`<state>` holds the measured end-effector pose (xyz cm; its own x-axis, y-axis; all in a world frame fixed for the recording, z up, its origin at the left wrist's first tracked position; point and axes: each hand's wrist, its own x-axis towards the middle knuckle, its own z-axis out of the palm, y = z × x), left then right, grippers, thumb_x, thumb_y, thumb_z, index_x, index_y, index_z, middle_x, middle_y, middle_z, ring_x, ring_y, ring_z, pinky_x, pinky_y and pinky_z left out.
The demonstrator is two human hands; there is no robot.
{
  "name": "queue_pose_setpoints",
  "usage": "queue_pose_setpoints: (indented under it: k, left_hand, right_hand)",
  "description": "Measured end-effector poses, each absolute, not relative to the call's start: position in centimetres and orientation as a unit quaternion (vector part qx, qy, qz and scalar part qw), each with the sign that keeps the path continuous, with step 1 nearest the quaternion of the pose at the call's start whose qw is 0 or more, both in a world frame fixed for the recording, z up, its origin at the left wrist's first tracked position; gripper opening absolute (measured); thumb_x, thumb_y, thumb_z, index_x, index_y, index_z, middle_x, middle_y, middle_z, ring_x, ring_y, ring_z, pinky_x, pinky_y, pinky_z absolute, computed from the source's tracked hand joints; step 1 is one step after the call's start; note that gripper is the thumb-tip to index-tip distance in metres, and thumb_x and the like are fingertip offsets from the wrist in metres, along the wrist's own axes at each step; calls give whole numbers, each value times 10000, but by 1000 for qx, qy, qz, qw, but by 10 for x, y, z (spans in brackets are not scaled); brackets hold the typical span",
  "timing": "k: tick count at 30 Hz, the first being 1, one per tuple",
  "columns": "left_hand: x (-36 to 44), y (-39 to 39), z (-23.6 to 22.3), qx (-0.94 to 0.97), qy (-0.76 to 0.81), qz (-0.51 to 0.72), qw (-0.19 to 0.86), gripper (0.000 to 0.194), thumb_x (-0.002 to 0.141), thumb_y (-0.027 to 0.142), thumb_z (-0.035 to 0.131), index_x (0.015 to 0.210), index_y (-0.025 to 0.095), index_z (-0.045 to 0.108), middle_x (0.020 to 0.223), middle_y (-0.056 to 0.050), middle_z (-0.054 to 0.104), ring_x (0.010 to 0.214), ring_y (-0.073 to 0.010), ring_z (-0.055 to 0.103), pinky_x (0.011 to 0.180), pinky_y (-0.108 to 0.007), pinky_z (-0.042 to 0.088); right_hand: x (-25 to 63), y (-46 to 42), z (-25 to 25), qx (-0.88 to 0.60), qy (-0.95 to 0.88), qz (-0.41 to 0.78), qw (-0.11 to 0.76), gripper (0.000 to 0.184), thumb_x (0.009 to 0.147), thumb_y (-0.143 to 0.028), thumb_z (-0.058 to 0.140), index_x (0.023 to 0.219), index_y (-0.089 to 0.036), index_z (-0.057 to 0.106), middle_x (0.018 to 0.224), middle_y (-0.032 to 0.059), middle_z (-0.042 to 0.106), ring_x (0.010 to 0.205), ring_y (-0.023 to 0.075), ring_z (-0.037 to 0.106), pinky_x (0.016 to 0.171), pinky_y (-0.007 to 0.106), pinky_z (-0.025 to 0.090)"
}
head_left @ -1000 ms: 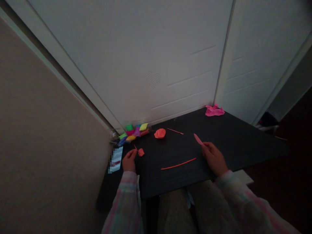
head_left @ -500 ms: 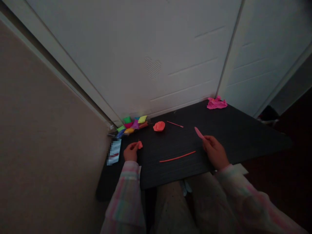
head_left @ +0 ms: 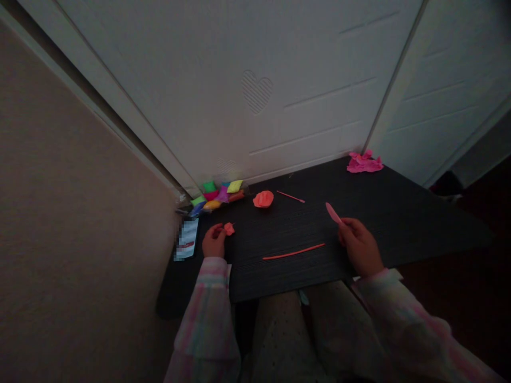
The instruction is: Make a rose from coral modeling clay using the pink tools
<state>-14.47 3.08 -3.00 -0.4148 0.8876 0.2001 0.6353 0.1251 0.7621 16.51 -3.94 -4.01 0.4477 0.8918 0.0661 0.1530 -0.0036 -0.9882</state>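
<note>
My left hand point(head_left: 214, 241) is closed at the left of the dark table, with a small crumpled coral clay piece point(head_left: 229, 229) at its fingertips. A thin point sticks out of the clay's upper right side. My right hand point(head_left: 361, 246) grips a pink plastic clay knife point(head_left: 332, 213), its blade pointing up and left above the table. Between the hands lies a thin orange-red clay strip point(head_left: 293, 252). Beyond it sit a coral clay shape with a ruffled top point(head_left: 263, 199) and a slim pink modelling stick point(head_left: 290, 197).
Several colourful clay packets point(head_left: 221, 195) lie against the white panelled door point(head_left: 311, 64) at the back left. A phone point(head_left: 187, 239) rests by the table's left edge. Crumpled bright pink material point(head_left: 364, 162) is at the far right corner of the dark table point(head_left: 287, 226).
The view has shifted slightly, so the table things appear a little higher. The small clay piece has turned at my left fingertips. My right hand still holds the knife.
</note>
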Motion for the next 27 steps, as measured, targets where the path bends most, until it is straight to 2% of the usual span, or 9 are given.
queue_pose_setpoints:
  k: [7, 19, 27]
  left_hand:
    - [-138, 33, -35, 549, 739, 372, 117, 326, 640, 418, 477, 830, 180, 595, 771, -33, 570, 646, -133, 496, 634, -270, 401]
    - [-138, 34, -32, 549, 756, 332, 133, 195, 614, 254, 484, 762, 176, 582, 663, 9, 581, 597, -107, 516, 565, -212, 394]
    - [-134, 35, -26, 557, 750, 332, 133, 124, 615, 243, 459, 671, 182, 552, 666, 9, 563, 643, -128, 516, 592, -230, 379]
  right_hand:
    - [166, -40, -41, -651, -415, 313, 553, 271, 691, -412, 457, 802, -168, 497, 502, -52, 418, 449, 83, 394, 434, 207, 301]
    - [163, -43, -31, -656, -407, 317, 551, 236, 689, -391, 464, 774, -172, 489, 505, -52, 420, 459, 79, 392, 436, 199, 296]
    - [166, -40, -41, -645, -425, 308, 555, 268, 701, -384, 438, 852, -170, 493, 557, -42, 438, 501, 91, 413, 470, 210, 327]
